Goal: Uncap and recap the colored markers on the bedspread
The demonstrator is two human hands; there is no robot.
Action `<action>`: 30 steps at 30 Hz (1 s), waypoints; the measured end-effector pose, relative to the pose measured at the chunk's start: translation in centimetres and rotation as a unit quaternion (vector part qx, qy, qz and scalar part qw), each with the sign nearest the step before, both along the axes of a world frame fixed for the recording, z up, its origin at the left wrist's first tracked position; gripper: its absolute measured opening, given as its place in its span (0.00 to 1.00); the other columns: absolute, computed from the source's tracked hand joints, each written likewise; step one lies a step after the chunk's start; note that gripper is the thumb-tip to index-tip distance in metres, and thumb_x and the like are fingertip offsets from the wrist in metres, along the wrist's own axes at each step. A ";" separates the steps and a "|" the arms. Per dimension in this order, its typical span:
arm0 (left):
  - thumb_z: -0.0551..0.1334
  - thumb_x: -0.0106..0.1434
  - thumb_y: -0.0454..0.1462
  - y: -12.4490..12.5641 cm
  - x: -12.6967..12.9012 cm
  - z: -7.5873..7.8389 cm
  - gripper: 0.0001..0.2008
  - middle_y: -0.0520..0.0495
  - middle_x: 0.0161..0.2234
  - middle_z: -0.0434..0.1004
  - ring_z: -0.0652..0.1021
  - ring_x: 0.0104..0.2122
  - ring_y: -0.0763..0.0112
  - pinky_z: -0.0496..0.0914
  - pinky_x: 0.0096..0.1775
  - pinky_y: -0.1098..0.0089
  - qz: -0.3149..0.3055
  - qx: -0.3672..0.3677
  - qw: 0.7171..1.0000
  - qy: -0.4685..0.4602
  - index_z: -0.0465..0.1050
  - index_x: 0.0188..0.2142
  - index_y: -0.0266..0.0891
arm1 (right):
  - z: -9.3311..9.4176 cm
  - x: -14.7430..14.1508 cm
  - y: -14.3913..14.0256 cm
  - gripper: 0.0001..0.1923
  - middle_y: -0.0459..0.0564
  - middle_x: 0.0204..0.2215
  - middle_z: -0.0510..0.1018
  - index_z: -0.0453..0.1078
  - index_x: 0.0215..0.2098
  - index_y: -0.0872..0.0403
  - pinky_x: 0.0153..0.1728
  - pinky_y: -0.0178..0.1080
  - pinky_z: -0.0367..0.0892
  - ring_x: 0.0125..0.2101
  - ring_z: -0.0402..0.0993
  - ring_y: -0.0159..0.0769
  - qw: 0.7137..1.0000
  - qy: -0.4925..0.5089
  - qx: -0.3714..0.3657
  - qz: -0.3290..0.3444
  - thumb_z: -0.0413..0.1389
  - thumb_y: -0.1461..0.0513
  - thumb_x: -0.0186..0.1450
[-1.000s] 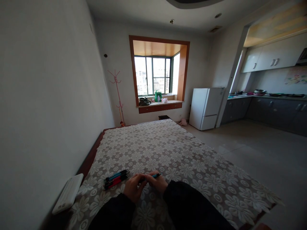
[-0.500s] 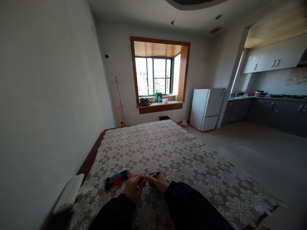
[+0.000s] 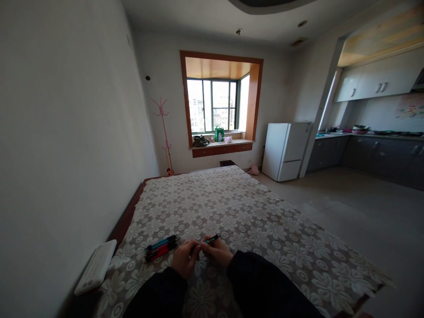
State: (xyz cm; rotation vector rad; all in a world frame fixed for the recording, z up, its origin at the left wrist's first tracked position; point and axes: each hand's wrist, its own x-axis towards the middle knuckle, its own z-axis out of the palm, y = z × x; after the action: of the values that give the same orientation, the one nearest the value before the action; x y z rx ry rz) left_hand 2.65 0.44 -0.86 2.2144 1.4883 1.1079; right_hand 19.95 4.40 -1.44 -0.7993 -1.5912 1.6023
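Note:
Low over the flowered tablecloth [image 3: 202, 291], my two hands meet at the fingertips. My right hand [image 3: 217, 251] is closed around a dark pen [image 3: 213, 239], whose end with a clip juts up to the right. My left hand [image 3: 184, 257] is pinched at the pen's other end, where a small dark part shows between thumb and finger. I cannot tell whether that part is separate from the pen. Just left of my left hand lie several pens side by side, among them a blue pen [image 3: 162, 243] and a red pen [image 3: 159, 252].
A white box-like device [image 3: 96, 267] lies at the table's left edge by the wall. Beyond the table are a pink coat stand [image 3: 163, 123], a window sill [image 3: 225, 143] with a bag and small items, and a white fridge [image 3: 285, 150]. Kitchen cabinets [image 3: 380, 154] stand at the right.
The pen in my right hand has turned slightly, its outer end tilting a little higher. Both hands stay in nearly the same place; the other pens have not moved.

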 end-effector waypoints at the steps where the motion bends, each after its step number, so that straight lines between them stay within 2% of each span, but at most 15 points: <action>1: 0.50 0.71 0.49 0.0 0.0 0.0 0.21 0.49 0.25 0.75 0.77 0.28 0.69 0.69 0.34 0.70 0.008 0.006 1.000 -0.005 0.71 0.29 0.42 | -0.2 -0.1 0.1 0.30 0.39 0.18 0.64 0.63 0.30 0.54 0.20 0.31 0.51 0.18 0.56 0.25 1.000 -0.001 0.004 -0.004 0.58 0.36 0.56; 3: 0.51 0.71 0.47 0.1 -0.1 0.0 0.17 0.50 0.26 0.75 0.77 0.28 0.69 0.69 0.34 0.71 0.034 0.016 0.999 -0.022 0.71 0.31 0.42 | -0.4 -0.1 0.4 0.29 0.41 0.21 0.67 0.65 0.36 0.54 0.21 0.32 0.55 0.20 0.60 0.27 0.999 -0.001 0.025 -0.040 0.58 0.37 0.58; 5: 0.53 0.70 0.45 0.2 -0.2 0.0 0.14 0.50 0.28 0.76 0.77 0.29 0.69 0.69 0.35 0.70 0.063 0.013 0.997 -0.035 0.71 0.34 0.42 | -0.2 0.2 0.7 0.29 0.48 0.32 0.74 0.64 0.47 0.53 0.25 0.34 0.63 0.27 0.69 0.32 0.986 -0.001 0.083 -0.146 0.57 0.41 0.61; 7: 0.54 0.69 0.43 0.3 -0.4 -0.1 0.11 0.49 0.30 0.77 0.78 0.31 0.68 0.70 0.36 0.69 0.084 0.003 0.996 -0.026 0.71 0.36 0.42 | 0.2 0.8 0.9 0.29 0.57 0.50 0.72 0.59 0.58 0.52 0.37 0.40 0.70 0.42 0.72 0.39 0.938 -0.017 0.184 -0.293 0.55 0.48 0.65; 8: 0.54 0.69 0.42 0.4 -0.5 -0.2 0.10 0.49 0.32 0.77 0.78 0.32 0.67 0.70 0.37 0.69 0.088 -0.004 0.996 -0.013 0.71 0.36 0.42 | 0.6 1.1 0.9 0.27 0.58 0.55 0.69 0.58 0.60 0.52 0.45 0.45 0.69 0.48 0.71 0.42 0.906 -0.044 0.238 -0.346 0.54 0.50 0.67; 9: 0.55 0.68 0.40 0.5 -0.6 -0.4 0.08 0.48 0.33 0.77 0.79 0.33 0.67 0.70 0.38 0.68 0.088 -0.011 0.996 0.003 0.71 0.37 0.42 | 0.9 1.5 0.8 0.25 0.59 0.57 0.68 0.60 0.60 0.51 0.53 0.49 0.65 0.53 0.68 0.44 0.879 -0.081 0.294 -0.368 0.53 0.53 0.68; 12: 0.57 0.67 0.38 0.7 -0.8 -0.8 0.06 0.48 0.36 0.77 0.80 0.35 0.67 0.71 0.40 0.68 0.062 -0.030 0.997 0.046 0.73 0.38 0.42 | 1.8 1.9 0.0 0.18 0.52 0.57 0.71 0.66 0.58 0.47 0.66 0.57 0.43 0.60 0.61 0.45 0.831 -0.218 0.417 -0.296 0.52 0.58 0.70; 14: 0.57 0.67 0.39 0.7 -0.8 -0.8 0.07 0.47 0.36 0.77 0.80 0.36 0.66 0.71 0.41 0.67 0.047 -0.035 0.996 0.065 0.73 0.39 0.42 | 2.0 1.7 -0.6 0.19 0.49 0.59 0.70 0.67 0.59 0.44 0.67 0.58 0.30 0.62 0.58 0.46 0.810 -0.281 0.463 -0.227 0.54 0.59 0.69; 16: 0.57 0.68 0.39 0.7 -0.7 -0.7 0.08 0.47 0.36 0.77 0.80 0.37 0.65 0.71 0.41 0.67 0.043 -0.042 0.995 0.077 0.73 0.39 0.42 | 1.9 1.4 -1.0 0.17 0.48 0.61 0.68 0.69 0.56 0.44 0.66 0.59 0.24 0.64 0.56 0.47 0.796 -0.315 0.482 -0.185 0.54 0.58 0.70; 18: 0.56 0.68 0.39 0.5 -0.6 -0.4 0.08 0.46 0.36 0.77 0.80 0.37 0.65 0.71 0.41 0.68 0.042 -0.057 0.994 0.084 0.74 0.39 0.42 | 1.5 1.1 -1.1 0.10 0.48 0.59 0.71 0.73 0.48 0.45 0.66 0.58 0.28 0.62 0.59 0.45 0.800 -0.328 0.477 -0.159 0.53 0.59 0.71; 21: 0.57 0.68 0.38 0.4 -0.4 0.0 0.07 0.47 0.37 0.77 0.79 0.38 0.67 0.70 0.42 0.69 0.036 -0.085 0.991 0.092 0.74 0.40 0.42 | 1.1 0.9 -0.8 0.08 0.48 0.49 0.77 0.73 0.39 0.49 0.63 0.53 0.43 0.53 0.68 0.39 0.817 -0.339 0.449 -0.125 0.52 0.61 0.72; 24: 0.57 0.67 0.38 0.3 -0.4 0.3 0.07 0.47 0.38 0.77 0.79 0.39 0.67 0.69 0.43 0.70 0.036 -0.104 0.989 0.102 0.74 0.40 0.43 | 1.1 1.0 -0.6 0.05 0.47 0.42 0.78 0.72 0.40 0.50 0.57 0.49 0.51 0.48 0.70 0.38 0.824 -0.354 0.430 -0.106 0.53 0.63 0.71; 30: 0.58 0.67 0.39 0.1 -0.4 0.7 0.07 0.46 0.37 0.76 0.78 0.40 0.66 0.68 0.43 0.69 0.042 -0.116 0.984 0.125 0.74 0.39 0.42 | 1.4 1.1 -0.6 0.03 0.45 0.39 0.78 0.71 0.40 0.50 0.51 0.44 0.53 0.45 0.72 0.37 0.831 -0.364 0.412 -0.087 0.56 0.64 0.69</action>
State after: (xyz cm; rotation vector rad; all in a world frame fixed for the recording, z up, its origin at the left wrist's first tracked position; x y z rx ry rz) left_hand 2.29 0.57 -0.14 2.2064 1.7259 0.6538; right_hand 21.05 3.78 -0.04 -1.0516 -2.3739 0.3184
